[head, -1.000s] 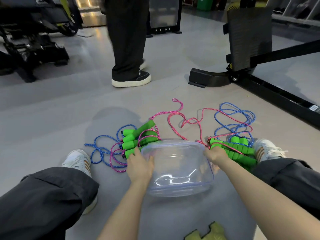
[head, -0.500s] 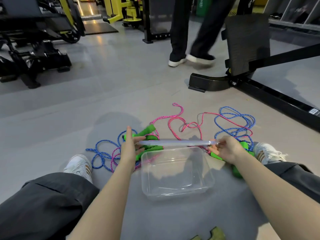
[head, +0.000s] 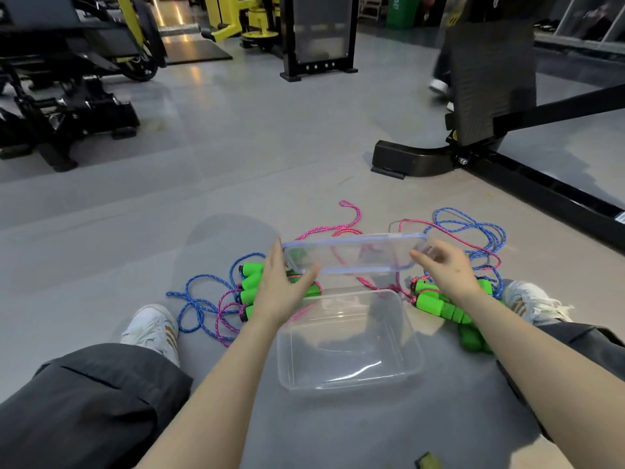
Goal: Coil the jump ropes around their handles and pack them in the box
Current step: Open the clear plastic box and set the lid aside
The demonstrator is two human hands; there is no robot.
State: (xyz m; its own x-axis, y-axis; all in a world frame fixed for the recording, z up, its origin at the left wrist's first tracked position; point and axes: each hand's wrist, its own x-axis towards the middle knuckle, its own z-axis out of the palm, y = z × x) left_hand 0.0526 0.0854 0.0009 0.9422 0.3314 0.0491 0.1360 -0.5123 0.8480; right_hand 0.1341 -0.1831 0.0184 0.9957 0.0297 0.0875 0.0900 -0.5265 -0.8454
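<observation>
Box (head: pixel 284 360): a clear plastic tub, standing open on the grey floor (head: pixel 101 252) between the seated person's legs.
Shoes: the left white trainer (head: pixel 152 328) and the right white trainer (head: pixel 531 301) are pointing outward on either side of the box.
Left hand (head: pixel 282 292): reaching past the box's far left corner, with fingers straight and lying flat against the left end of the lid (head: pixel 355 253) and the thumb stretching under its near edge.
Right hand (head: pixel 446 269): somewhat blurred, with fingers bending round the lid's right end.
Lid: clear with a bluish rim, being held in the air between both hands, hovering just beyond the box's far edge.
Jump ropes (head: pixel 203 299): lying uncoiled on the floor beyond the box, pink and blue cords looping loosely and crossing one another.
Handles: one green bunch (head: pixel 252 282) is lying just left of the box, partly behind the left hand. Another green bunch (head: pixel 443 308) is lying on the right, beside the right trainer.
Gym machine (head: pixel 412 159): its black base is resting on the floor well beyond the ropes, to the right.
Yellow equipment (head: pixel 236 22): standing at the far end of the room.
</observation>
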